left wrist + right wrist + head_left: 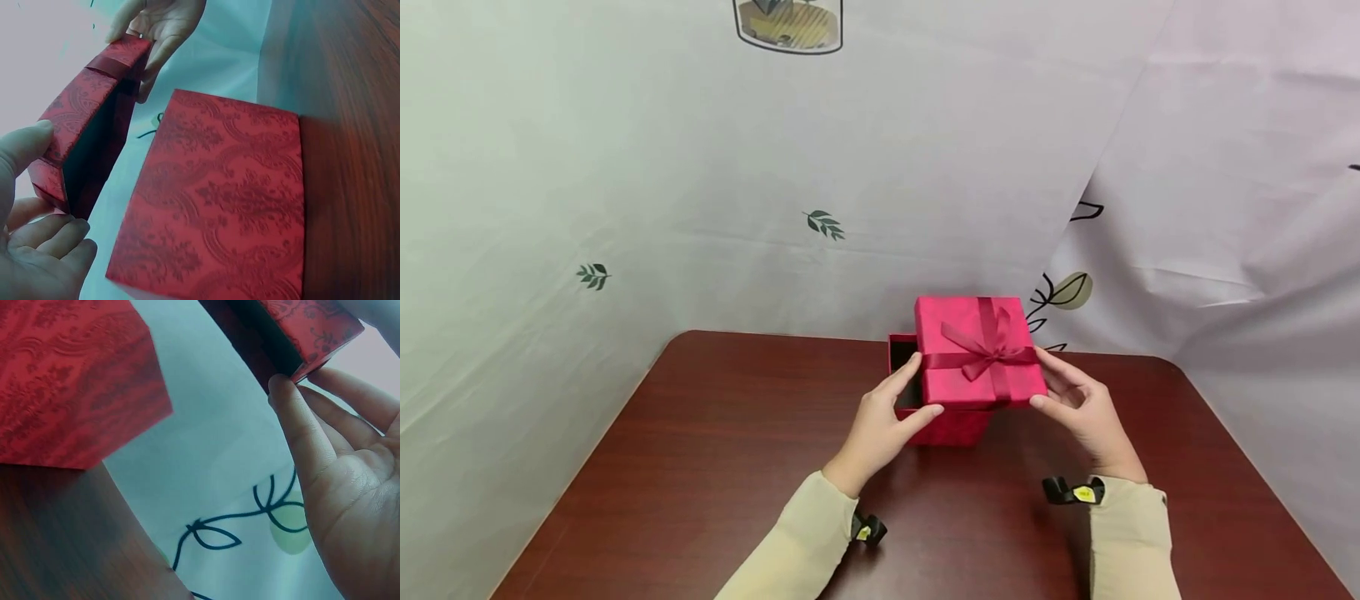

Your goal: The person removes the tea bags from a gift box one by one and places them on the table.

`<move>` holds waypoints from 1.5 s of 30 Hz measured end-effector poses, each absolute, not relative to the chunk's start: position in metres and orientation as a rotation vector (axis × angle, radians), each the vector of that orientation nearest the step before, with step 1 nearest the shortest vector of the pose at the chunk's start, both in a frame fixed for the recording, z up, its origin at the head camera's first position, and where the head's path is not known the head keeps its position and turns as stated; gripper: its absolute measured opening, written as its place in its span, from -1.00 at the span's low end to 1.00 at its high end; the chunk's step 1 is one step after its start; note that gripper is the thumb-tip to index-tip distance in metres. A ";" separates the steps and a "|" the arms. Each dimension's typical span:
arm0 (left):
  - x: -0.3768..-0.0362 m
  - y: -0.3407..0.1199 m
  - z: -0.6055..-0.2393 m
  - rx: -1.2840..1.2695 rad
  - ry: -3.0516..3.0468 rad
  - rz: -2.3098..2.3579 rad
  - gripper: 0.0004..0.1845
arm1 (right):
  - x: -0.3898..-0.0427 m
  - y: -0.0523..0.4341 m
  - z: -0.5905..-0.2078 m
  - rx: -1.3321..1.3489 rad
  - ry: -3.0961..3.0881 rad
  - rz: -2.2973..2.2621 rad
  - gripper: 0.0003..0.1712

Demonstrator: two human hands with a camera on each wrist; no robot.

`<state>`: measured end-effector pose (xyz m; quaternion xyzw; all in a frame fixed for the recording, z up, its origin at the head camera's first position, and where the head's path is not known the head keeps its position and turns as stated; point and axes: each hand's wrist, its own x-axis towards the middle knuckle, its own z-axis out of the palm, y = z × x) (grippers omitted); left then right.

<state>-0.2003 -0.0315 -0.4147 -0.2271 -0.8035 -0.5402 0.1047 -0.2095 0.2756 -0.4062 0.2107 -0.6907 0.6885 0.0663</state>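
Over the dark wooden table point(715, 467), both hands pinch the red ribboned cardboard lid point(979, 350), left hand point(880, 425) and right hand point(1086, 412) by fingertips at opposite edges, so it could tilt and slip beside the red patterned box point(225, 206).

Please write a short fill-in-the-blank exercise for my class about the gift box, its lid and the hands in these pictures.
1. The lid is held by ____ hands.
2. On top of the lid is a ribbon tied in a ____.
3. The box stands on a ____ table.
4. The lid is lifted, so the box is ____.

Missing words: two; bow; wooden; open
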 end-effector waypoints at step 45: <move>-0.178 0.103 -0.422 -0.731 -2.479 -1.697 -0.28 | -0.206 0.331 -0.423 0.049 -1.195 2.487 -0.50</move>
